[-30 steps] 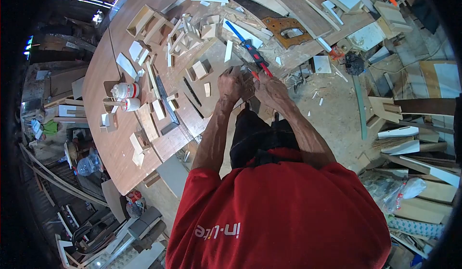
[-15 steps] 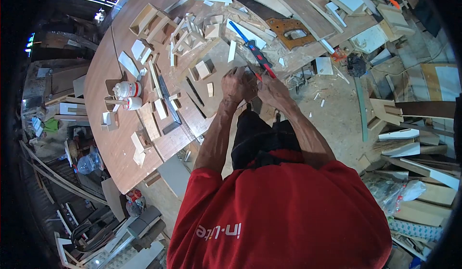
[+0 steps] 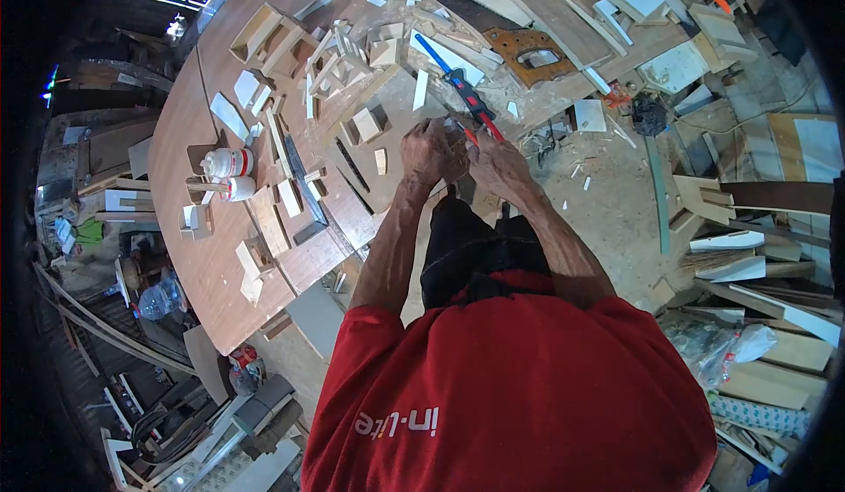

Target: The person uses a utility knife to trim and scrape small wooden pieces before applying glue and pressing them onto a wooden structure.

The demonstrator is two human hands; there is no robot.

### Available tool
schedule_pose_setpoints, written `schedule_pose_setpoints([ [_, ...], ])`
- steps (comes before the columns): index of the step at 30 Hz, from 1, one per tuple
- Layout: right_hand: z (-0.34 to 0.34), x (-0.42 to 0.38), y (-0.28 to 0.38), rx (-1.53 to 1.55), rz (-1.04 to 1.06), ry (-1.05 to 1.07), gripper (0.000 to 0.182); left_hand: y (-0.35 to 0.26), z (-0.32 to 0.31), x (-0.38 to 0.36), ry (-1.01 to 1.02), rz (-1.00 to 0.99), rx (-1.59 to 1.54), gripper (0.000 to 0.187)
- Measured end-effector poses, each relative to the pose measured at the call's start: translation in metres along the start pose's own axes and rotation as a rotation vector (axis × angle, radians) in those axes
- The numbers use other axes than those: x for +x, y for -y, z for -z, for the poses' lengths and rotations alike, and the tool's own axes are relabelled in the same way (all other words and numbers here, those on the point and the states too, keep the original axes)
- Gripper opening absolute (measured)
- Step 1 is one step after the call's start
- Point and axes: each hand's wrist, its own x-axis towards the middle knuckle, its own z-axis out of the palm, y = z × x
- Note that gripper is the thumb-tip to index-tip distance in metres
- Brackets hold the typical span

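My left hand (image 3: pixel 425 150) is curled closed at the near edge of the workbench, knuckles up; whatever its fingers hold is hidden beneath them. Beside it, my right hand (image 3: pixel 500 166) is closed around a slim red-and-dark tool (image 3: pixel 471 135), most of it covered by the fingers. Just beyond the right hand lies a longer tool (image 3: pixel 464 90) with a blue bar and a black-and-red handle. Small wooden blocks (image 3: pixel 363 125) and a white strip (image 3: pixel 421 90) lie past the left hand. To its left are thin dark strips (image 3: pixel 353 165).
A handsaw (image 3: pixel 531 57) with a wooden handle lies among offcuts at the back. White glue bottles (image 3: pixel 231 164) stand on the bench's left side, near a long dark metal-edged strip (image 3: pixel 304 184). Boards (image 3: pixel 744 272) and scraps are piled on the right floor.
The whole view has shifted slightly, so the bench things sit a little further left and up. Both hands stay close together in nearly the same pose.
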Motion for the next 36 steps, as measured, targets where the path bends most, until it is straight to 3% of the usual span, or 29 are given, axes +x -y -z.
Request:
schedule_pose_setpoints([
  [7, 0.003, 0.002, -0.002, 0.036, 0.037, -0.015, 0.028, 0.002, -0.002, -0.001, 0.020, 0.027, -0.025, 0.025],
  [15, 0.020, 0.012, 0.014, 0.065, -0.025, 0.137, 0.030, 0.003, -0.006, -0.003, 0.004, 0.015, -0.002, 0.023],
  [18, 0.010, 0.014, 0.009, 0.112, -0.008, 0.010, 0.028, -0.001, -0.003, 0.000, -0.004, 0.029, -0.020, 0.018],
  [23, 0.000, 0.009, 0.000, 0.081, -0.046, 0.037, 0.029, -0.006, -0.003, -0.004, 0.002, 0.059, -0.013, 0.014],
  [27, -0.013, 0.012, -0.006, 0.147, -0.100, 0.085, 0.032, -0.004, -0.004, 0.004, -0.133, -0.004, -0.032, 0.012],
  [28, -0.021, 0.010, -0.012, 0.171, 0.029, -0.012, 0.034, -0.005, -0.002, -0.001, -0.090, 0.027, -0.030, 0.012],
  [31, -0.005, 0.006, -0.001, 0.162, -0.107, 0.077, 0.033, -0.003, -0.001, 0.004, 0.008, 0.121, -0.027, 0.013],
  [36, 0.006, 0.003, 0.008, 0.156, -0.077, 0.059, 0.031, 0.003, -0.005, 0.001, -0.027, 0.052, -0.039, 0.021],
])
